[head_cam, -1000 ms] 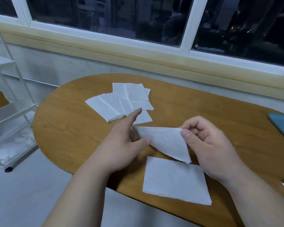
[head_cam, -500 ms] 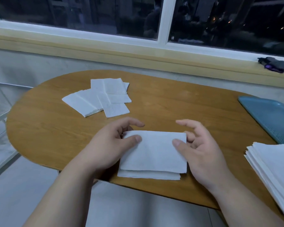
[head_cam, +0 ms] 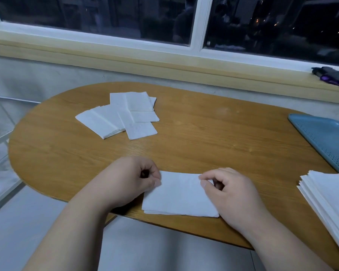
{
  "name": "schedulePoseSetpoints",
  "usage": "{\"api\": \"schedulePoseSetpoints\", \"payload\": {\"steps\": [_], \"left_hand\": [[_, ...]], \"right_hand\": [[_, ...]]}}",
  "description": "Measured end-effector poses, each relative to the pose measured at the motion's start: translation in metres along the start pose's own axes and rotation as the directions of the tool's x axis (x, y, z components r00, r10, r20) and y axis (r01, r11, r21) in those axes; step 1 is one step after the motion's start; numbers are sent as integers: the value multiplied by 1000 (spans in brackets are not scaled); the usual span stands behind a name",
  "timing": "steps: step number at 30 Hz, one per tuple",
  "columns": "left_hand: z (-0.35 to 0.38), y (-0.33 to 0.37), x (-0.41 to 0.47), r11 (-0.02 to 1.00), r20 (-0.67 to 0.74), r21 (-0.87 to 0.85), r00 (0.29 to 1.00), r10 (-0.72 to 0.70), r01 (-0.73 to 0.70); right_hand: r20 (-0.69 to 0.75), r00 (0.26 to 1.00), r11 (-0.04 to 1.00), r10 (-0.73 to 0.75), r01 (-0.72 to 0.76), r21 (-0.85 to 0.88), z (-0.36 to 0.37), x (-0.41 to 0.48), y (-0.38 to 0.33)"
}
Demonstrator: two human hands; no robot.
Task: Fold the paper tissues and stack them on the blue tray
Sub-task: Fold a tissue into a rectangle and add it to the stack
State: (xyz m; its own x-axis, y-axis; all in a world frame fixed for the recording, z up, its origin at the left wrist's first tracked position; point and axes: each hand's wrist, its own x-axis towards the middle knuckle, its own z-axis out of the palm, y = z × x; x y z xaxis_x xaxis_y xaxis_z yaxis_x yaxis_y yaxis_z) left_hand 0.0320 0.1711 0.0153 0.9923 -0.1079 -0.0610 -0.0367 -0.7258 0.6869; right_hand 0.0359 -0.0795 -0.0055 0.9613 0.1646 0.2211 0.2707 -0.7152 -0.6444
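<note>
L hand point(head_cam: 133, 178) & R hand point(head_cam: 229, 192) each pinch a far corner of the folded tissue point(head_cam: 180, 196), which lies flat by the near edge of the wood table point(head_cam: 223, 137). Risks: layers slip, so crooked crease; thin ply tears; tissue slides off the edge. Blue tray point(head_cam: 325, 137) is well apart, far right. Dark window behind.

Both bare forearms are shown entering from the lower edge of the frame and converging toward lower centre. The left hand point(head_cam: 134, 180) is curled, knuckles up, with thumb and forefinger pinched on the left edge of the folded tissue point(head_cam: 179, 196). The right hand point(head_cam: 233, 194) is likewise curled, with thumb and forefinger pinched at the upper right corner.
</note>
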Motion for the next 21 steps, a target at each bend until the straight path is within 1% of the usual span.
{"api": "schedulePoseSetpoints", "payload": {"steps": [4, 7, 10, 13, 15, 21], "left_hand": [[3, 1, 2, 996, -1, 80, 1000, 31, -30], [3, -1, 2, 997, -19, 58, 999, 45, -43], [-2, -3, 1, 998, -64, -33, 997, 50, -52], [-9, -5, 1, 995, -120, -84, 992, 35, -46], [-13, -8, 2, 996, -161, -84, 987, 5, -19], [-24, -25, 9, 993, -296, -91, 950, -101, 77]], "right_hand": [[43, 999, 985, -26, 33, -170, 3, -1, 1], [41, 999, 976, -8, 17, -217, 1, -1, 0], [4, 1000, 984, -24, 24, -175, -4, 10, -9], [36, 999, 991, -32, 36, -127, -2, 37, -27], [66, 996, 991, -60, 67, -116, 6, 62, -40], [134, 984, 977, -121, 142, -162, 44, 133, -74]]}}
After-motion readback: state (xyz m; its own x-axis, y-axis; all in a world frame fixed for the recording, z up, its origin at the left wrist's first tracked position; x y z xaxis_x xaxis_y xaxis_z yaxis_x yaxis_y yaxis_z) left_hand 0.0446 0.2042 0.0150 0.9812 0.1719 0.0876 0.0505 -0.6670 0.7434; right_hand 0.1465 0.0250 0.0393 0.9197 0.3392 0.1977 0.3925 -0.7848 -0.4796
